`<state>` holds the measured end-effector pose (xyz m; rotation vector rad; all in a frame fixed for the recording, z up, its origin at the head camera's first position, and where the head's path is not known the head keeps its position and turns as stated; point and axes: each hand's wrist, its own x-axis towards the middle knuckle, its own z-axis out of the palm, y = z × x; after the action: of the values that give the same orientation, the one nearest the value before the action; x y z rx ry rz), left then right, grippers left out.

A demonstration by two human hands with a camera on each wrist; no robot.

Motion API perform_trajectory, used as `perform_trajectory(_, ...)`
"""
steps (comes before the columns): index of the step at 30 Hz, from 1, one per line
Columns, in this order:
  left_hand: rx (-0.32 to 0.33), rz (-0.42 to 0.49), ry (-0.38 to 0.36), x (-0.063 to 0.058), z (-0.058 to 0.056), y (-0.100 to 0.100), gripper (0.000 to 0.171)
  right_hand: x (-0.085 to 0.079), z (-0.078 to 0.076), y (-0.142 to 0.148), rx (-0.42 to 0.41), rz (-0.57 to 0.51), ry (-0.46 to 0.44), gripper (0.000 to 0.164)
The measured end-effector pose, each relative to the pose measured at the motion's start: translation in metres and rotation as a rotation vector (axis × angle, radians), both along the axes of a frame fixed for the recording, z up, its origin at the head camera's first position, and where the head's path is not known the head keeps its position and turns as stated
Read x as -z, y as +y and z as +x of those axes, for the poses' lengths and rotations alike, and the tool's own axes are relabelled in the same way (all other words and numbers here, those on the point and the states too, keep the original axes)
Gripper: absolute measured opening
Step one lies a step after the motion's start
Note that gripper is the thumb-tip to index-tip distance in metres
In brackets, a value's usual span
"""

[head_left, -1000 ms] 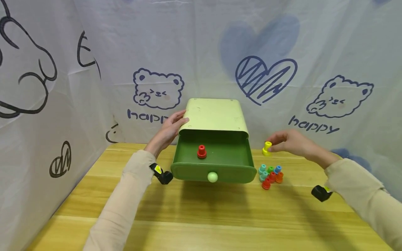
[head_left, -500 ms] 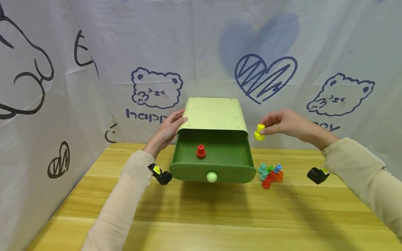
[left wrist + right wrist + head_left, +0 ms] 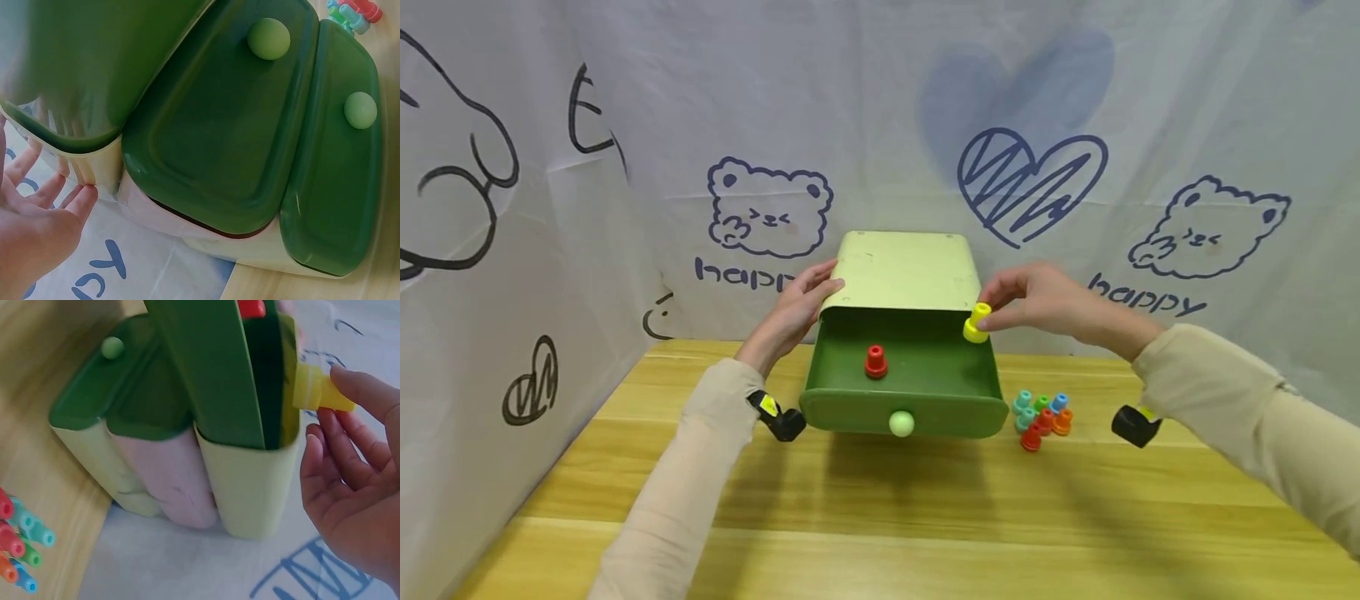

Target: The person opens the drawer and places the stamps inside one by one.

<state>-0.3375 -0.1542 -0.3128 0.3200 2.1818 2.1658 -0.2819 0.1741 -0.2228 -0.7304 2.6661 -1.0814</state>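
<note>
My right hand point(image 3: 1052, 304) pinches a yellow stepped peg point(image 3: 976, 325) between thumb and fingers, over the right side of the pulled-out top drawer point(image 3: 917, 415). The right wrist view shows the yellow peg point(image 3: 315, 387) beside the cabinet's top edge. A red peg point(image 3: 876, 362) stands upright inside the green drawer, left of its middle. My left hand point(image 3: 793, 308) rests on the left side of the cream-topped drawer cabinet point(image 3: 910, 271). In the left wrist view, the fingertips point(image 3: 84, 197) of that hand touch the cabinet's side wall, fingers extended.
A cluster of several small pegs point(image 3: 1043, 421) in teal, green, blue, orange and red stands on the wooden table point(image 3: 880, 517), right of the cabinet. Two closed drawers lie under the open one, the middle drawer point(image 3: 212, 125) and bottom drawer point(image 3: 340, 156). A printed cloth point(image 3: 895, 108) hangs behind.
My right hand has lifted the yellow peg from near the table behind the cluster and carried it left, over the drawer. The left hand keeps its place on the cabinet.
</note>
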Motion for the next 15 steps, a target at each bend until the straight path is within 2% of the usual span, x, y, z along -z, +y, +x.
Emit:
perform_trajectory(4,-0.003,-0.021,0.005,-0.002,0.001,-0.003,0.059,0.003,0.005,-0.015,0.001,-0.023,-0.032,0.028)
perform_trajectory(15,0.008,-0.032,-0.014,-0.002,0.002,-0.001,0.058,0.019,0.015,-0.047,-0.038,-0.130,-0.227,0.027)
